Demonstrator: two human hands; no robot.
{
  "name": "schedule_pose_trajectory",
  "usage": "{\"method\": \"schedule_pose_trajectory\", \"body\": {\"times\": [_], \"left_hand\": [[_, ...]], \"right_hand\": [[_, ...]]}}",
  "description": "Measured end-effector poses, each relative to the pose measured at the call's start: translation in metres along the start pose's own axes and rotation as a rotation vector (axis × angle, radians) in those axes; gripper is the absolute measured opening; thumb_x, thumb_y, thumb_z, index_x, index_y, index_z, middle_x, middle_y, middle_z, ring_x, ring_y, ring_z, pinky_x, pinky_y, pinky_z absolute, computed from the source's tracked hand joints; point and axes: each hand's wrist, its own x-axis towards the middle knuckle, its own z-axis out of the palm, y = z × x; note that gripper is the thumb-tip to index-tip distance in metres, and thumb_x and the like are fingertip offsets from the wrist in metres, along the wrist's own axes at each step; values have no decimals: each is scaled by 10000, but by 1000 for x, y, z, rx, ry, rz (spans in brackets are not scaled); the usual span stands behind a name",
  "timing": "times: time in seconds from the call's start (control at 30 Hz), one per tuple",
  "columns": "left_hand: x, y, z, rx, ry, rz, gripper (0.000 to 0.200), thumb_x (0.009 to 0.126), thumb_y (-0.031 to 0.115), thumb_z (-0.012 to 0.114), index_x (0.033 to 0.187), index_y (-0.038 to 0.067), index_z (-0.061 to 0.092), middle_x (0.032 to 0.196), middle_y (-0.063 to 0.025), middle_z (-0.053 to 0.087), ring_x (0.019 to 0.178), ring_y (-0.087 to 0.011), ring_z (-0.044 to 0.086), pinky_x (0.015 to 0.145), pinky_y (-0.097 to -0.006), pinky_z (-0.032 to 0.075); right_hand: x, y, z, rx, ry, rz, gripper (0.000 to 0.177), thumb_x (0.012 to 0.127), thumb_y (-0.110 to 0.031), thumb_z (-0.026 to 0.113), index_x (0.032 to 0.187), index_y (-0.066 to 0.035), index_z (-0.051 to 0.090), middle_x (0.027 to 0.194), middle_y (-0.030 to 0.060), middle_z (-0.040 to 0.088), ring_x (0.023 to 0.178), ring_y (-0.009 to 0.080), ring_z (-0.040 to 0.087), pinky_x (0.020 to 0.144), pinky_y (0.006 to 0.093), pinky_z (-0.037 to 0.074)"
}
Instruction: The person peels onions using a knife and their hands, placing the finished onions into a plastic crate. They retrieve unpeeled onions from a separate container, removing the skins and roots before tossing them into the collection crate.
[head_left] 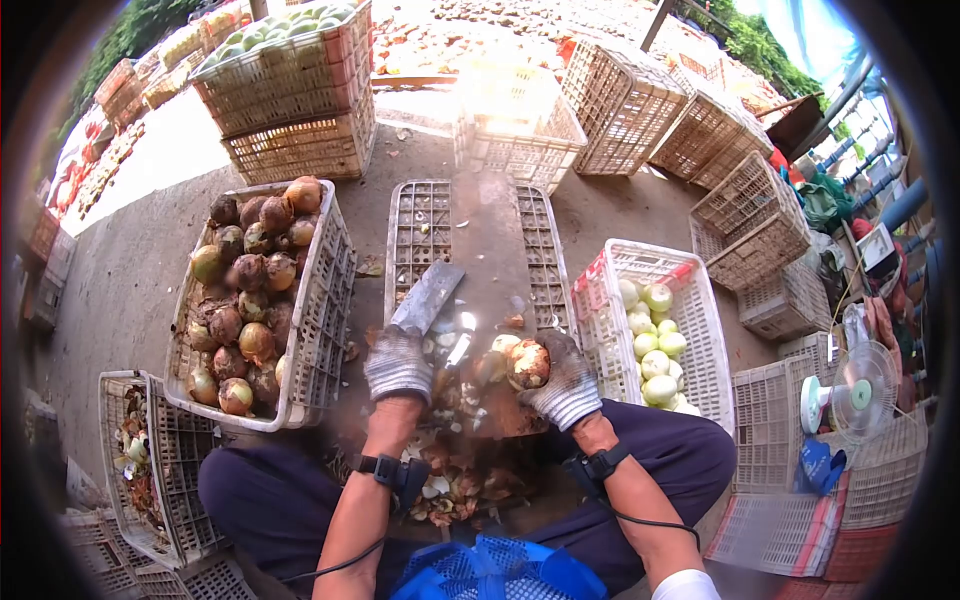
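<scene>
My left hand (399, 365), in a striped knit glove, is closed round the handle of a cleaver (428, 297), its broad blade pointing up and to the right. On the right, my right hand (564, 380), also gloved, holds a brown-skinned onion (528, 365) over a wooden board (485, 240). The blade and the onion are apart. Peel scraps and pale onion pieces lie between my hands. A crate (338, 262) of unpeeled onions stands at the left, and a crate (708, 330) of peeled, pale green onions at the right.
An upturned crate (406, 215) lies under the board. Onion skins (470, 485) are heaped between my legs. Stacked crates (290, 110) with green produce stand at the back left, more crates (625, 110) at the back right. A fan (862, 392) sits at the far right.
</scene>
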Motion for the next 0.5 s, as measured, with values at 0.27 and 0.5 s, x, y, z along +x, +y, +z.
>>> {"method": "schedule_pose_trajectory", "body": {"times": [0.27,0.5], "left_hand": [[-12,32,0,-42,-398,45,228,813,151,527,956,41,666,934,-197,662,886,-335,646,750,-432,520],[-10,25,-40,-252,-468,-50,298,759,173,619,1018,28,635,974,-221,648,932,-361,628,776,-419,509]], "right_hand": [[13,33,3,341,-65,325,703,441,-248,845,1065,-40,598,972,100,634,876,213,621,804,327,521],[16,13,-4,105,-111,250,802,430,-281,857,1136,-37,564,1062,134,612,963,243,602,863,338,497]]}}
